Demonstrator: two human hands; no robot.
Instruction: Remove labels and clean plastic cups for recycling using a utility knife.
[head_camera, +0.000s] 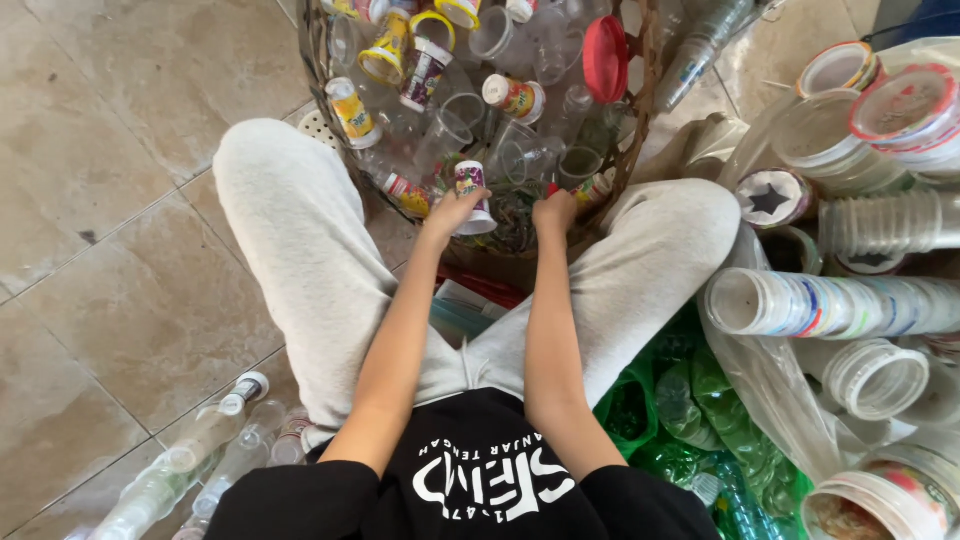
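The fingers (462, 203) of the left hand (450, 213) are curled around a small plastic cup (472, 197), gripping it at the near rim of the wicker basket (640, 120). The cup lies tilted, its white rim turned toward the person and its side wrapped in a purple and white printed label. The right hand (555, 212) sits just beside it at the same rim, fingers bent down into the pile; whether they hold anything cannot be told. The basket is heaped with clear plastic cups, small bottles with yellow labels and a red lid (605, 58) on its right side. The person sits with the basket between knees in light grey trousers (300, 250). Right of the basket lie stacked cups (830, 305) inside a clear bag and several white-rimmed tubs. Left of the basket, on the tiled floor (100, 150) near the person's hip, lie empty clear bottles (210, 440).
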